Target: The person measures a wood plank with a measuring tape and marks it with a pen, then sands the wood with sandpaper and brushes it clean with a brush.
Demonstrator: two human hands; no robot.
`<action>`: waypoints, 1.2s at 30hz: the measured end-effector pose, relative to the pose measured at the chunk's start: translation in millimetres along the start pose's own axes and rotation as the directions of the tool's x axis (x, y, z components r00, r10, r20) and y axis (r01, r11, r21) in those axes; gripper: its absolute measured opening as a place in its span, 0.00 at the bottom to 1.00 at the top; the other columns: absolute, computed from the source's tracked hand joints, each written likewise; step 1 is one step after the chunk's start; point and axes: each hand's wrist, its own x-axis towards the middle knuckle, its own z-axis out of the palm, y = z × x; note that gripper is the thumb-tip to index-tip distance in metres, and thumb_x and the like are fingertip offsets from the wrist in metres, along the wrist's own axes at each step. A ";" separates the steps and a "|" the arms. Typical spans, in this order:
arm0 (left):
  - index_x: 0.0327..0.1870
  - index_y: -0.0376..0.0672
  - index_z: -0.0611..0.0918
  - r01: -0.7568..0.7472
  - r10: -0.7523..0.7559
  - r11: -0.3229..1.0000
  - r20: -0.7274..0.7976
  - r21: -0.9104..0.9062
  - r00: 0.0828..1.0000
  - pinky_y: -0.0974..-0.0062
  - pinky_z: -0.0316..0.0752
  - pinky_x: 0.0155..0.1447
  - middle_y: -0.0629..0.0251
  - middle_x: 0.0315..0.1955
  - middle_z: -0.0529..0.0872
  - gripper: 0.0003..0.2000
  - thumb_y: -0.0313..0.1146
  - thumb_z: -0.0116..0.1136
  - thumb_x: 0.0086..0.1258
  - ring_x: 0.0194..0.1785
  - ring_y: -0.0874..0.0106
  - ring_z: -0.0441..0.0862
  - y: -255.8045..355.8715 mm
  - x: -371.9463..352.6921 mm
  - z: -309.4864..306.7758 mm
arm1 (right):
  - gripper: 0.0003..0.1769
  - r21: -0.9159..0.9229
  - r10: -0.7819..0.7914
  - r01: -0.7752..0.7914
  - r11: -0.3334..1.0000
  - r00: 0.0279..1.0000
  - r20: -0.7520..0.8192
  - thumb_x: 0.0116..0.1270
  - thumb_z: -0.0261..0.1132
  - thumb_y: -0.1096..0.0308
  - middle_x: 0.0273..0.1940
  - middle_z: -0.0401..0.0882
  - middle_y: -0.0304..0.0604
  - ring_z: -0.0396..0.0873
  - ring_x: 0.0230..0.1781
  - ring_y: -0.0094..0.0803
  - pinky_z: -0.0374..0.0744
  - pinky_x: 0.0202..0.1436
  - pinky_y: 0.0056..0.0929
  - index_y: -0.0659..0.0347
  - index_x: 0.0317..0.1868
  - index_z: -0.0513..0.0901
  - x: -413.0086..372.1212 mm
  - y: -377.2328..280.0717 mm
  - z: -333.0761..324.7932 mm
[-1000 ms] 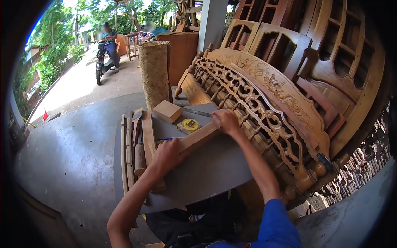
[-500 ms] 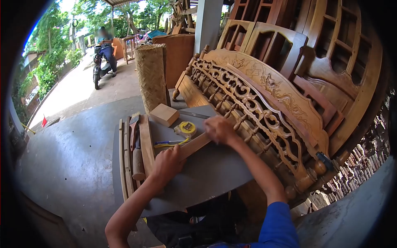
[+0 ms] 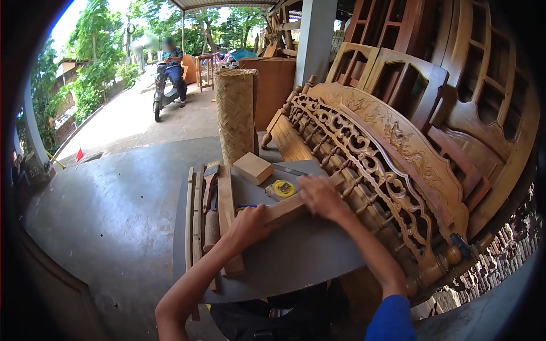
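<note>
spanning left fingers to right fingers: wooden bar.

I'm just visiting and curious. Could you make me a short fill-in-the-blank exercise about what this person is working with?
The left grip is on a strip made of ____.
The tape measure's round face is coloured ____.
In the picture, the paintbrush lies to the ____ of the tape measure.
The right sleeve is coloured ____.

Missing words: wood; yellow; left; blue.
</note>
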 end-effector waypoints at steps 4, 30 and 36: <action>0.33 0.30 0.74 -0.017 0.017 1.000 -0.003 -0.017 1.000 0.59 0.76 0.37 0.44 0.23 0.80 0.20 0.41 0.64 0.53 0.32 0.48 0.80 3.1 -2.9 0.2 | 0.24 0.071 0.142 -0.157 0.985 0.973 0.182 0.69 0.42 0.54 0.60 0.68 0.45 0.61 0.65 0.39 0.55 0.68 0.43 0.55 0.58 0.71 5.6 17.3 -13.1; 0.60 0.41 0.67 -0.002 0.013 0.997 0.149 -0.072 0.989 0.58 0.72 0.45 0.43 0.31 0.79 0.25 0.41 0.55 0.63 0.37 0.49 0.78 35.7 -25.7 -2.8 | 0.26 0.035 0.209 -0.206 0.978 0.954 -0.217 0.70 0.42 0.52 0.61 0.66 0.47 0.60 0.64 0.45 0.55 0.67 0.38 0.56 0.61 0.69 -20.2 73.1 4.5; 0.63 0.52 0.66 -0.032 0.020 0.997 0.163 0.075 0.986 0.57 0.65 0.55 0.44 0.43 0.72 0.24 0.42 0.51 0.66 0.48 0.50 0.70 48.8 -38.8 2.9 | 0.26 0.019 0.309 -0.310 0.950 0.938 -0.157 0.70 0.41 0.53 0.63 0.63 0.47 0.56 0.66 0.46 0.52 0.67 0.42 0.54 0.63 0.65 -38.0 66.5 0.7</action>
